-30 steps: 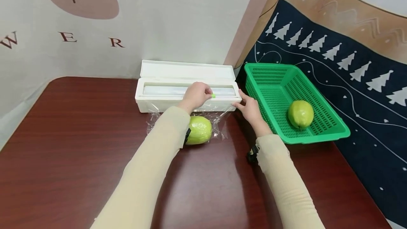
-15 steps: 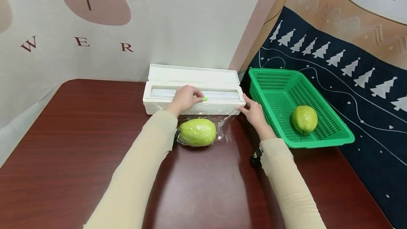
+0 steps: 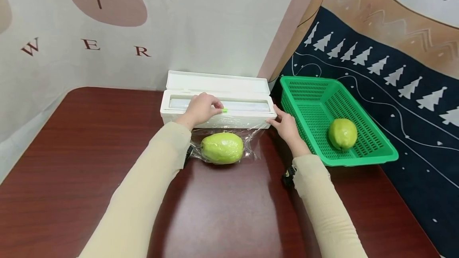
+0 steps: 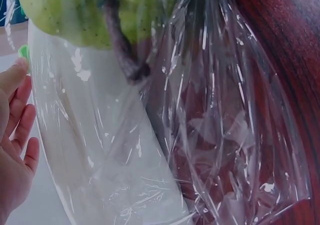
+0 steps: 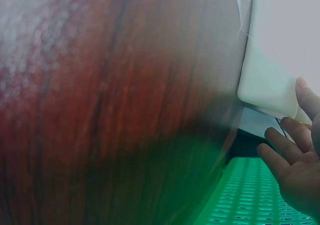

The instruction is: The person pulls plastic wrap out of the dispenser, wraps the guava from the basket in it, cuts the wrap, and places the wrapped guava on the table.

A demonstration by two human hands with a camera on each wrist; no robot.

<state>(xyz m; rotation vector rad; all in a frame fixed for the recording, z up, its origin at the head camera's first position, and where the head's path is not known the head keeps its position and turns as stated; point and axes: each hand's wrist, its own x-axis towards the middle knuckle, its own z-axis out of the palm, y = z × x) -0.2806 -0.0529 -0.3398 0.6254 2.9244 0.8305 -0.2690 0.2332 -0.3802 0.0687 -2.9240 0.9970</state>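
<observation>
My left hand [image 3: 201, 108] pinches a small bright green slider [image 3: 224, 110] on the front edge of a white cling film dispenser [image 3: 251, 114], left of its middle. With thumb and fingers, my right hand [image 3: 285, 127] holds the dispenser's right front corner. Clear cling film [image 3: 249, 146] hangs from the dispenser's front onto the table. It lies over an oval yellow-green fruit [image 3: 222, 148] just in front. The left wrist view shows the fruit's dark stem [image 4: 120, 45] under crinkled film.
The dispenser's lid [image 3: 218, 81] stands raised at the back, near the wall. Close on the right is a green plastic basket [image 3: 303, 108] holding another yellow-green fruit [image 3: 342, 133]. A dark red-brown wooden table [image 3: 89, 162] stretches to the left and front.
My left hand has slid leftward along the dispenser's front edge with the green slider, uncovering more of the fruit. My right hand has kept its hold on the right end.
</observation>
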